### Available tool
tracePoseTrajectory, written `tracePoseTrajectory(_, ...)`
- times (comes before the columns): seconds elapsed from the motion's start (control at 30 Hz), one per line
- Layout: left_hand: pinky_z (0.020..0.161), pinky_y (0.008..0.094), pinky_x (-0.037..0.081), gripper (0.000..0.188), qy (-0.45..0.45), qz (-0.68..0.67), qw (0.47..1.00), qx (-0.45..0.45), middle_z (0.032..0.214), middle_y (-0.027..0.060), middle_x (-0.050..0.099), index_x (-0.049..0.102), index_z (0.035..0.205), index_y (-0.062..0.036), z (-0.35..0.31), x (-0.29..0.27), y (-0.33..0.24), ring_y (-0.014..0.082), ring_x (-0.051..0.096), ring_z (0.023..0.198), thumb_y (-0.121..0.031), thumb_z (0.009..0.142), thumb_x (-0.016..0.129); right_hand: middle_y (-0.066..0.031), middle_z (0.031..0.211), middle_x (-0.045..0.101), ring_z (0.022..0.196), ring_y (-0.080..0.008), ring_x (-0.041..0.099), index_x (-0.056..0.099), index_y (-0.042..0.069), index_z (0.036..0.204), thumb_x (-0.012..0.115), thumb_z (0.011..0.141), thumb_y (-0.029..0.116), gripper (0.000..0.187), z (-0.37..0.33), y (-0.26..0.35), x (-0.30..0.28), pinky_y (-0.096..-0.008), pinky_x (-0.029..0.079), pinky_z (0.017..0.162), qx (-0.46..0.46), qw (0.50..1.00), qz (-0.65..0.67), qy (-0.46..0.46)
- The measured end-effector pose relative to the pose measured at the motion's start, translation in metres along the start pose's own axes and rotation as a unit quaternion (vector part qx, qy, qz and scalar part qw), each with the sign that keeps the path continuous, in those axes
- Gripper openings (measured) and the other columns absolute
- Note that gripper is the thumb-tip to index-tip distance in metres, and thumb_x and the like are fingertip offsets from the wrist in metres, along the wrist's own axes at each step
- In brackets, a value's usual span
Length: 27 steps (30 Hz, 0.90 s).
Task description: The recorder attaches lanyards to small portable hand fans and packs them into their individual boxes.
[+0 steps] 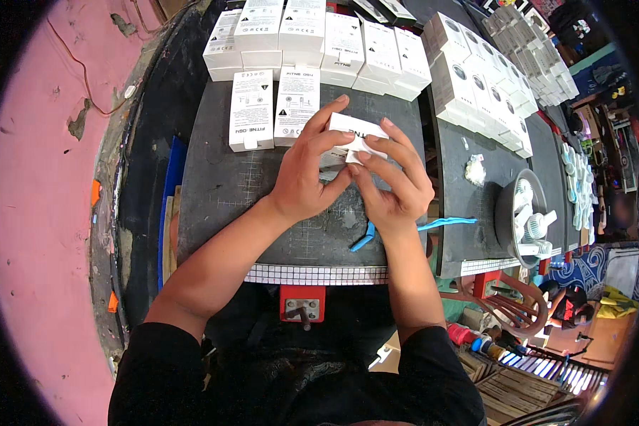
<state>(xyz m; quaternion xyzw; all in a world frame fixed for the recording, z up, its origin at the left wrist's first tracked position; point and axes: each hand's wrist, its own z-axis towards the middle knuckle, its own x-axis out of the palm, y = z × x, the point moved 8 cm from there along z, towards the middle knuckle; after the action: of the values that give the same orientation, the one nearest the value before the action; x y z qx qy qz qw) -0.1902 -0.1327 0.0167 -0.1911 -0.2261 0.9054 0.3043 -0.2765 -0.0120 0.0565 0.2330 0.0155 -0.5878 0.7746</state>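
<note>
Two bare hands are meeting over the middle of a dark cutting mat (220, 184) and are sharing one small white carton (357, 132). The left hand (307, 170) is clasping the carton from its left side, with the thumb lying across the near face and the fingers curling over the top edge. The right hand (394, 181) is pinching the carton's lower right end, its fingertips (362, 157) pressing at what looks like an end flap; whether that flap is open or tucked in cannot be told. The carton is being held just above the mat, slightly tilted, in front of the person's chest.

Two flat white boxes (273, 106) are lying side by side on the mat just beyond the left hand, their printed faces up. Behind them, a stacked row of white boxes (319, 39) is running along the far edge of the mat. A further bank of white boxes (483, 85) is standing on the neighbouring dark surface to the right. A blue plastic tool (366, 238) is lying on the mat just beneath the right wrist. A round dark tray (508, 213) holding small white fans is sitting well to the right, near a crumpled scrap of clear wrap (474, 169).
</note>
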Motion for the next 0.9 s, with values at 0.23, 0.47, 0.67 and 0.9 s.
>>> tracePoseTrajectory(0.23,0.104,0.0447,0.052,0.059,0.005,0.011,1.000,0.014,0.155,0.0268,0.047,0.050,0.131,-0.0117,0.005,0.001,-0.003,0.0443,0.054,0.137,0.001,0.080,0.078,-0.0121,0.102,0.077,0.109,-0.0393,0.073,0.079,0.004,0.091,0.090,0.070,0.003,0.023,0.002,0.002,-0.003,-0.0461,0.062,0.092,-0.040,0.999,0.003,0.002)
tracePoseTrajectory(0.47,0.108,0.0475,0.045,0.052,0.001,0.002,1.000,0.015,0.150,0.0280,0.047,0.048,0.127,-0.0109,-0.004,-0.001,0.004,0.0421,0.053,0.133,0.001,0.085,0.076,-0.0193,0.124,0.068,0.115,-0.0316,0.069,0.069,-0.002,0.117,0.090,0.071,0.000,0.050,-0.004,-0.016,0.003,-0.0410,0.058,0.092,0.120,0.979,0.144,-0.078)
tracePoseTrajectory(0.67,0.115,0.0475,0.034,0.044,-0.166,-0.095,0.978,-0.083,0.147,0.0254,0.038,0.028,0.137,-0.0076,-0.021,-0.015,0.027,0.0312,0.043,0.134,-0.021,0.106,0.056,-0.0256,0.136,0.064,0.128,-0.0298,0.061,0.054,-0.008,0.143,0.050,0.107,0.037,0.057,-0.028,-0.057,0.023,-0.0406,0.046,0.108,0.307,0.887,0.293,0.179)
tracePoseTrajectory(0.9,0.120,0.0484,0.030,0.065,-0.154,-0.111,0.979,-0.076,0.166,0.0252,0.023,0.018,0.152,-0.0079,-0.017,-0.019,0.029,0.0369,0.036,0.147,-0.037,0.108,0.055,-0.0136,0.156,0.047,0.146,-0.0214,0.040,0.034,-0.001,0.160,0.054,0.109,0.033,0.064,-0.030,-0.039,0.015,-0.0355,0.027,0.122,0.370,0.809,0.373,0.263)
